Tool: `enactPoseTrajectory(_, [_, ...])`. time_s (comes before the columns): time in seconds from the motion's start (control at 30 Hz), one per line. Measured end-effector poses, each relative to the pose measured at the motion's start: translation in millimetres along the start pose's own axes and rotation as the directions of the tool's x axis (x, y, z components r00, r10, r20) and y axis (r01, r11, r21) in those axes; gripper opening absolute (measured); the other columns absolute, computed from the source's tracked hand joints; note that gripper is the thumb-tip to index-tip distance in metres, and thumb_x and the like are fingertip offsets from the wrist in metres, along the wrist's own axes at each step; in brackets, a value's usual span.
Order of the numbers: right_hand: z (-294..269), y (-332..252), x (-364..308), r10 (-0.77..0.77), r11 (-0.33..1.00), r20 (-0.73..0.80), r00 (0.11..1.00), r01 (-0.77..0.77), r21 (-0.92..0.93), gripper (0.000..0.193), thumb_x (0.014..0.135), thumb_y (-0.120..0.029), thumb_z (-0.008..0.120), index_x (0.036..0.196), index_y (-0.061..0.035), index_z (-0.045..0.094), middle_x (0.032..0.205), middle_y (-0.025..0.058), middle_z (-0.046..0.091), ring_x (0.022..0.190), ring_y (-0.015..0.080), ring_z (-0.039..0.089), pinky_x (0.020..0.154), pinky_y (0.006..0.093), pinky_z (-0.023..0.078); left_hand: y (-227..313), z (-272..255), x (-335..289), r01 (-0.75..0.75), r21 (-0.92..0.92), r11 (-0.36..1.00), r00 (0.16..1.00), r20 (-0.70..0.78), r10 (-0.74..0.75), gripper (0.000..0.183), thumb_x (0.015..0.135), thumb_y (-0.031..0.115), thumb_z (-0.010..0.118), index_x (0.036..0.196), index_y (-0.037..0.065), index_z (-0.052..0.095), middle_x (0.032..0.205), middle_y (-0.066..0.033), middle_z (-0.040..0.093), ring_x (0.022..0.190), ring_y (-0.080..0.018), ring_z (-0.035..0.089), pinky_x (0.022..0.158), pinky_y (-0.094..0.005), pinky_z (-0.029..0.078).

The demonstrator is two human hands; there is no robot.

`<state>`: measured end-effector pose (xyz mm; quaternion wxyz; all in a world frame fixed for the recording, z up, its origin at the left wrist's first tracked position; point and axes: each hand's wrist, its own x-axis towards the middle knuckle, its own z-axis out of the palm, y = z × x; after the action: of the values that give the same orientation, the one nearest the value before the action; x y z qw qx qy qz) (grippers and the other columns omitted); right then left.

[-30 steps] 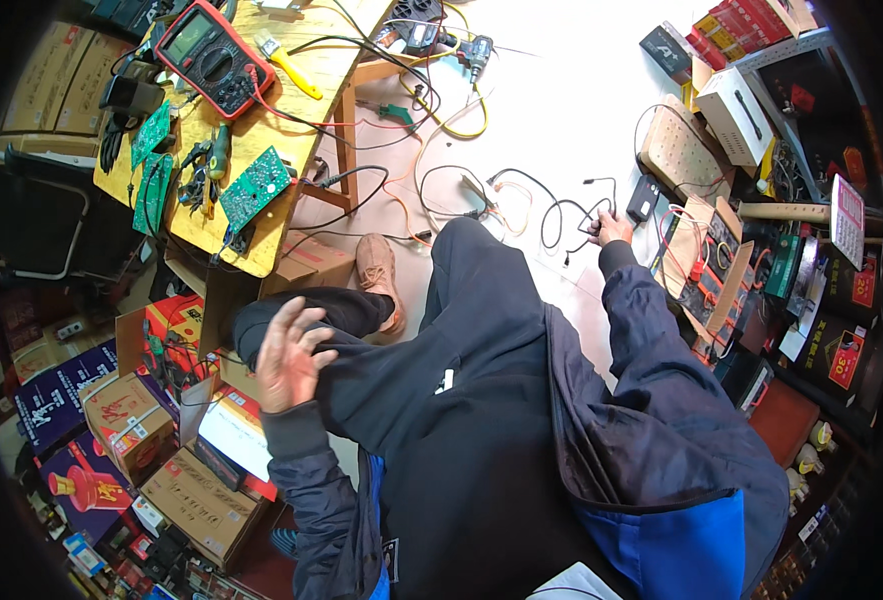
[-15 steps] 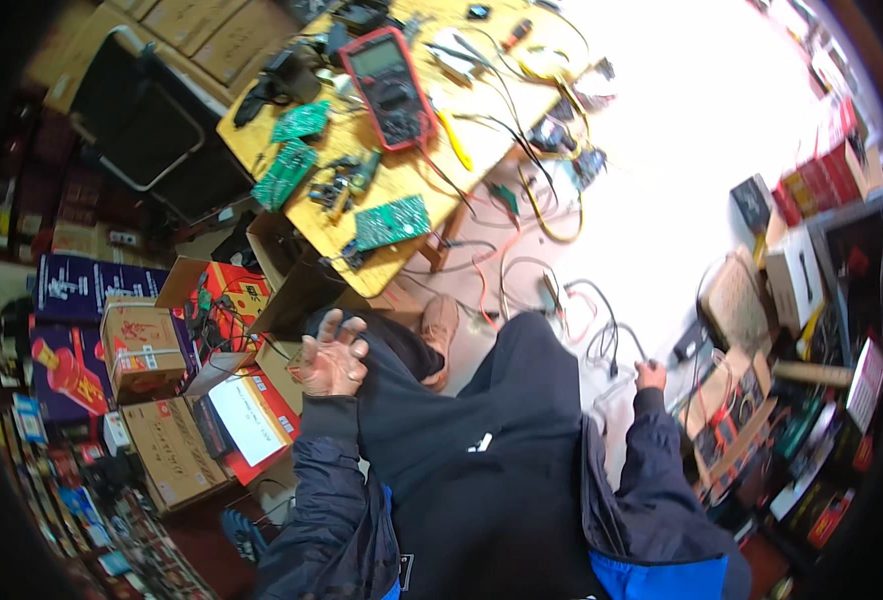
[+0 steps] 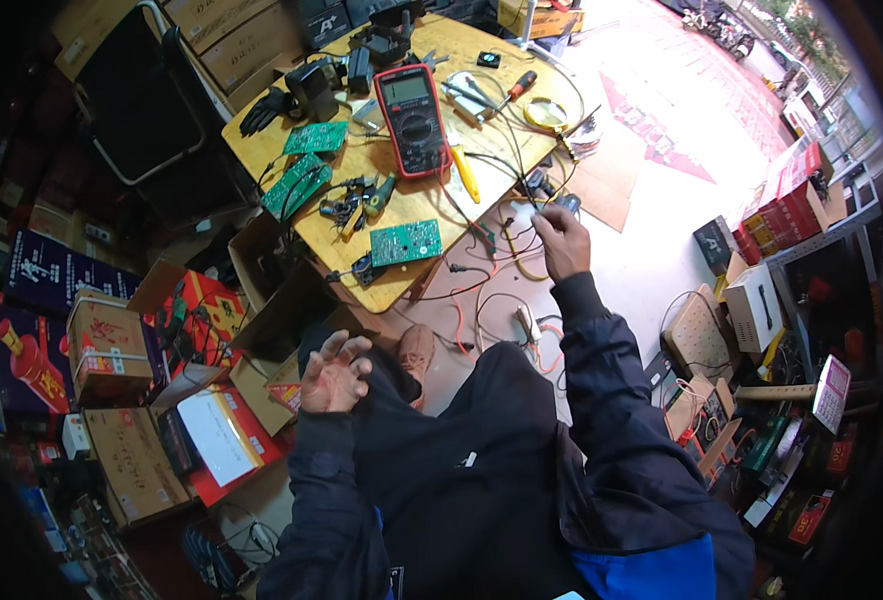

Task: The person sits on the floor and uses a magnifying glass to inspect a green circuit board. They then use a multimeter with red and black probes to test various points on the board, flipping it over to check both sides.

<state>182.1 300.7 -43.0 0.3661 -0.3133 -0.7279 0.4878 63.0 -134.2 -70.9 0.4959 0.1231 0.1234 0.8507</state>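
My right hand [image 3: 564, 245] is raised beside the right edge of the yellow table [image 3: 346, 285], its fingertips pinched on a thin black cable. Which part of the cable lies in the fingers is hard to make out. Palm up over my left thigh, my left hand [image 3: 336, 375] has loosely bent fingers spread apart and holds nothing. On the tabletop a red-framed multimeter [image 3: 411, 122] lies face up, with yellow-handled pliers [image 3: 464, 175] next to it. One green circuit board [image 3: 406, 242] sits near the front corner; two more, including this board [image 3: 296, 186], lie further left.
A screwdriver [image 3: 522, 86] and a yellow cable coil [image 3: 545, 114] lie at the table's far right. Cables trail to the floor around a pale adapter-like piece [image 3: 528, 325]. Cartons [image 3: 141, 465] are stacked at left, a black chair [image 3: 156, 110] behind. More boxes [image 3: 756, 310] stand at right.
My right hand has risen from low on the right to the table's right edge, carrying the black cable. My left hand stays in place. The view has tilted up slightly.
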Motion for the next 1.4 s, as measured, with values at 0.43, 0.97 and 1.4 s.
enactPoseTrajectory(0.43, [90, -84, 179, 0.255, 0.645, 0.377, 0.89, 0.134, -0.752, 0.088, 0.081, -0.039, 0.09, 0.139, 0.0124, 0.047, 0.123, 0.0319, 0.071, 0.113, 0.0443, 0.072, 0.096, 0.0447, 0.057, 7, -7, -2, 0.017, -0.003, 1.0, 1.0, -0.004, -0.017, 0.061, 0.104, 0.044, 0.066, 0.153, 0.01, 0.054, 0.152, -0.0259, 0.052, 0.124, -0.0379, 0.064, 0.086, -0.0492, 0.064])
enactPoseTrajectory(0.97, [97, -38, 196, 0.007, 0.472, 0.132, 0.991, 0.113, -0.874, 0.031, 0.1, -0.022, 0.055, 0.121, -0.0043, 0.069, 0.118, 0.023, 0.072, 0.11, 0.0405, 0.072, 0.092, 0.0519, 0.058, 5, -4, 8, 0.058, -0.059, 0.997, 0.997, 0.055, -0.055, 0.064, 0.105, 0.041, 0.066, 0.156, 0.008, 0.048, 0.153, -0.0277, 0.05, 0.13, -0.0406, 0.061, 0.092, -0.0541, 0.062])
enactPoseTrajectory(1.4, [13, -68, 209, -0.244, 0.969, 0.054, 0.968, 0.242, 0.044, 0.036, 0.11, -0.029, 0.061, 0.113, 0.004, 0.075, 0.097, 0.0116, 0.079, 0.091, 0.0148, 0.072, 0.085, 0.028, 0.055, -1, -1, 28, 0.101, -0.001, 0.995, 0.994, 0.043, -0.101, 0.064, 0.105, 0.044, 0.065, 0.156, 0.007, 0.049, 0.152, -0.0289, 0.05, 0.128, -0.0379, 0.062, 0.09, -0.0524, 0.065])
